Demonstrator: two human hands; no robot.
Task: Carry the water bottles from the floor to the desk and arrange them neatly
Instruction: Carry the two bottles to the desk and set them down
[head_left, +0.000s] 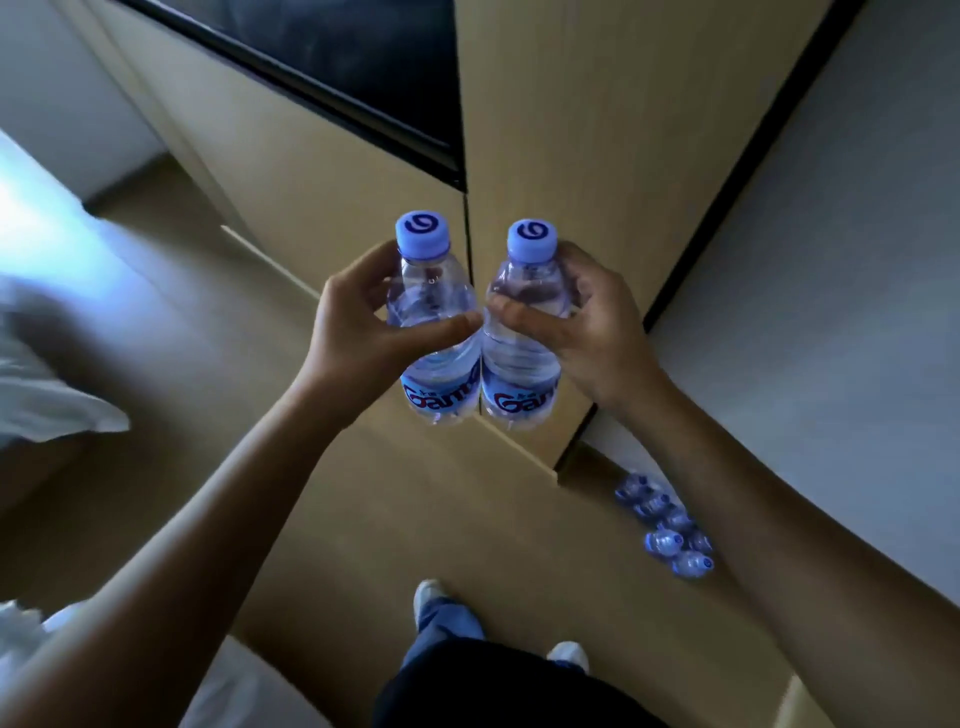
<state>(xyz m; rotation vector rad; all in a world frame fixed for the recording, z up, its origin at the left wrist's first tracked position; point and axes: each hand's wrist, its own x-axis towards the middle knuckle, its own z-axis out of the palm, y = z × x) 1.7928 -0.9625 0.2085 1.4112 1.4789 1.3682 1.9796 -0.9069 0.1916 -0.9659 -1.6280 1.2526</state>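
Gripping one clear water bottle each, both hands are held out in front of the body, above the floor (218, 291). The left hand (358, 332) is wrapped round the shoulder of the left bottle (439, 317), with the thumb laid across the near side and the other fingers curled behind the neck. The right hand (587, 322) is closed in the same way on the right bottle (522, 332), its thumb lying across the front and its fingers curled round the far side. Both bottles are kept upright, blue caps on top, and are held side by side so that their bodies touch or nearly touch at the middle; the two thumb tips almost meet there. A blue label with red lettering is seen on the lower part of each bottle.

Behind the held bottles a tall wooden cabinet (597, 130) is seen, with a dark panel (332, 57) at its upper left. On the floor, at the foot of the cabinet's right corner and against the grey wall (831, 286), a cluster of further bottles (667, 530) is gathered; they are blurred, and their count cannot be told. White bedding (47, 395) is seen at the left edge. Two feet in white shoes (428, 592) and blue trouser legs are visible on the floor at the bottom centre.
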